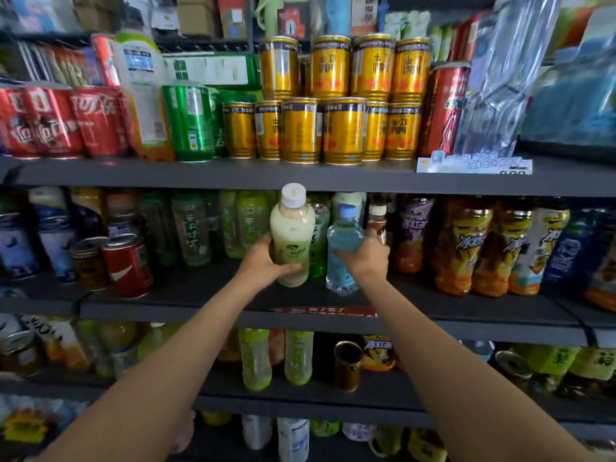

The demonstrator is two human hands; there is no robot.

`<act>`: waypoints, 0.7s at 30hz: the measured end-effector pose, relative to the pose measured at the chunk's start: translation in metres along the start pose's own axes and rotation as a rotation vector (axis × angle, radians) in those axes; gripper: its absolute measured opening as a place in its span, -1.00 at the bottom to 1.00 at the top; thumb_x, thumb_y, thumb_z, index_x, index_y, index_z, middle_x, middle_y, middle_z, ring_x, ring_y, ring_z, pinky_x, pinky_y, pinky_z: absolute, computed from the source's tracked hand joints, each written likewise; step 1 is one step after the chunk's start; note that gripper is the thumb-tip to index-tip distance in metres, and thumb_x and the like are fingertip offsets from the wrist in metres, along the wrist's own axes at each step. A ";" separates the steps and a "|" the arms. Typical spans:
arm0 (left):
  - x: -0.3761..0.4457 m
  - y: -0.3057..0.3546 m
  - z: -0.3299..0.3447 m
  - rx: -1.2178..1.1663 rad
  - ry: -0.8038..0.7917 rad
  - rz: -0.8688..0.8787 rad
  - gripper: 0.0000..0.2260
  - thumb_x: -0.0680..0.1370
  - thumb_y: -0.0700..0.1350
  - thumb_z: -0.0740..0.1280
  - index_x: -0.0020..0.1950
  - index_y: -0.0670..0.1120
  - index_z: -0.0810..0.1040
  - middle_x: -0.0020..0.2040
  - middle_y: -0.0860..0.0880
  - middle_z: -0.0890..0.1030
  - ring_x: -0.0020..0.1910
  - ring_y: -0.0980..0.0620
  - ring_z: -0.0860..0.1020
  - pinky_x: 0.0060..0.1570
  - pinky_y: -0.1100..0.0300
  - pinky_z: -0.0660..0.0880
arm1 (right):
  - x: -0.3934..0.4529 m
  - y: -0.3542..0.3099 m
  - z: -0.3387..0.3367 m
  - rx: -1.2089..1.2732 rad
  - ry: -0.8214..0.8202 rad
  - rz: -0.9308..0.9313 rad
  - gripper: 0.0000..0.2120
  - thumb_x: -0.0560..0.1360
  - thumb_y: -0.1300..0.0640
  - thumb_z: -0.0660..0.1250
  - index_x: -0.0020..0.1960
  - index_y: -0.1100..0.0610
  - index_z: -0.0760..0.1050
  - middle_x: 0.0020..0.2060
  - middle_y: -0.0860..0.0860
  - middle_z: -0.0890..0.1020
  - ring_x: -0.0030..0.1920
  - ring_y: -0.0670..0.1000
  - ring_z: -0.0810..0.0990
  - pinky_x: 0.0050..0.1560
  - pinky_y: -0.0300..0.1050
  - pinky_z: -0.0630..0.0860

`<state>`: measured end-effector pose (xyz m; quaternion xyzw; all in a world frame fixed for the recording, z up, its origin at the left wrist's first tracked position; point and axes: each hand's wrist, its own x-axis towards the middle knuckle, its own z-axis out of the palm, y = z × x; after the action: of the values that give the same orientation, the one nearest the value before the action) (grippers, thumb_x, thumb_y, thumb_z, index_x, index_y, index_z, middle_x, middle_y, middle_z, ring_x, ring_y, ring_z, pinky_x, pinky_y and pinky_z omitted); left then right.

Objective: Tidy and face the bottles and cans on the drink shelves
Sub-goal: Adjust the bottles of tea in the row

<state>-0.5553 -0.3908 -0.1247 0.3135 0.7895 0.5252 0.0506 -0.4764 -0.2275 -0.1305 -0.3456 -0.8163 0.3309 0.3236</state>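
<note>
Left hand (263, 261) grips milky-green bottle (292, 235); right hand (365, 258) grips clear-blue bottle (343, 248)

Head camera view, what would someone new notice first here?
Two hands meet mid-shelf: the left hand grips a pale green bottle with a white cap, the right hand a clear blue bottle beside it. On the shelf above, gold cans sit stacked in two tiers.

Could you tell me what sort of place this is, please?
Probably a small shop's drinks aisle: dark metal shelves, stacked gold cans, rows of orange-labelled tea bottles, and a printed shelf-edge tag.
</note>
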 end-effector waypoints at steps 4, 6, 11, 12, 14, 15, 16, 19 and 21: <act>0.007 -0.004 0.016 -0.047 -0.048 0.016 -0.41 0.38 -0.24 0.49 0.35 -0.17 0.34 0.27 -0.09 0.49 0.26 0.00 0.44 0.21 0.17 0.36 | -0.004 0.019 -0.015 0.058 0.089 -0.021 -0.32 0.31 0.02 0.51 0.28 0.28 0.30 0.20 0.20 0.41 0.25 0.21 0.35 0.19 0.07 0.36; 0.011 -0.006 0.027 -0.048 -0.099 0.018 -0.44 0.38 -0.23 0.49 0.33 -0.18 0.37 0.26 -0.11 0.50 0.26 -0.03 0.46 0.18 0.17 0.38 | -0.007 0.034 -0.030 0.076 0.171 0.017 -0.30 0.31 0.05 0.52 0.27 0.30 0.27 0.20 0.23 0.37 0.23 0.23 0.35 0.17 0.07 0.36; 0.022 -0.001 0.058 -0.068 -0.144 -0.015 -0.48 0.36 -0.19 0.51 0.27 -0.17 0.44 0.24 -0.13 0.54 0.23 -0.08 0.50 0.23 0.01 0.44 | -0.001 0.057 -0.070 0.025 0.246 0.131 -0.29 0.34 0.05 0.51 0.30 0.29 0.22 0.24 0.26 0.33 0.25 0.28 0.34 0.20 0.09 0.35; 0.024 0.001 0.064 -0.067 -0.153 -0.022 -0.49 0.37 -0.18 0.51 0.27 -0.17 0.44 0.24 -0.13 0.54 0.22 -0.08 0.50 0.23 0.00 0.44 | 0.001 0.059 -0.074 0.013 0.238 0.140 -0.30 0.35 0.06 0.51 0.30 0.30 0.22 0.25 0.26 0.32 0.25 0.28 0.35 0.20 0.10 0.36; 0.028 0.005 0.074 -0.066 -0.162 -0.043 -0.49 0.38 -0.17 0.50 0.29 -0.15 0.44 0.25 -0.12 0.54 0.22 -0.08 0.50 0.23 0.01 0.44 | 0.002 0.060 -0.077 -0.010 0.225 0.140 -0.32 0.37 0.08 0.49 0.30 0.31 0.21 0.25 0.26 0.32 0.25 0.29 0.36 0.20 0.10 0.38; 0.030 0.007 0.078 -0.073 -0.161 -0.053 -0.50 0.39 -0.17 0.49 0.29 -0.15 0.44 0.26 -0.12 0.54 0.23 -0.08 0.49 0.23 0.03 0.43 | 0.002 0.060 -0.076 -0.019 0.222 0.134 -0.33 0.38 0.09 0.48 0.31 0.32 0.21 0.25 0.26 0.32 0.25 0.29 0.36 0.19 0.09 0.38; 0.032 0.010 0.081 -0.079 -0.157 -0.064 -0.52 0.41 -0.18 0.47 0.30 -0.15 0.43 0.26 -0.12 0.53 0.24 -0.08 0.49 0.23 0.04 0.42 | 0.001 0.061 -0.075 -0.023 0.223 0.129 -0.34 0.39 0.09 0.47 0.31 0.32 0.21 0.26 0.26 0.31 0.25 0.28 0.35 0.18 0.07 0.38; 0.039 0.013 0.088 -0.067 -0.102 -0.083 -0.55 0.42 -0.20 0.45 0.28 -0.17 0.44 0.26 -0.13 0.53 0.24 -0.10 0.49 0.25 0.00 0.42 | 0.000 0.062 -0.075 -0.031 0.228 0.105 -0.36 0.40 0.09 0.46 0.30 0.32 0.22 0.26 0.25 0.32 0.25 0.26 0.36 0.17 0.03 0.37; 0.042 0.012 0.093 -0.044 -0.046 -0.094 -0.55 0.42 -0.19 0.46 0.27 -0.18 0.44 0.25 -0.15 0.54 0.23 -0.12 0.50 0.25 -0.04 0.42 | 0.000 0.063 -0.076 -0.039 0.207 0.084 -0.35 0.41 0.10 0.46 0.32 0.32 0.21 0.27 0.24 0.31 0.27 0.26 0.36 0.21 0.03 0.35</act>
<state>-0.5448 -0.2904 -0.1452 0.2869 0.7901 0.5324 0.1001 -0.3971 -0.1692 -0.1349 -0.4180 -0.7697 0.2908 0.3851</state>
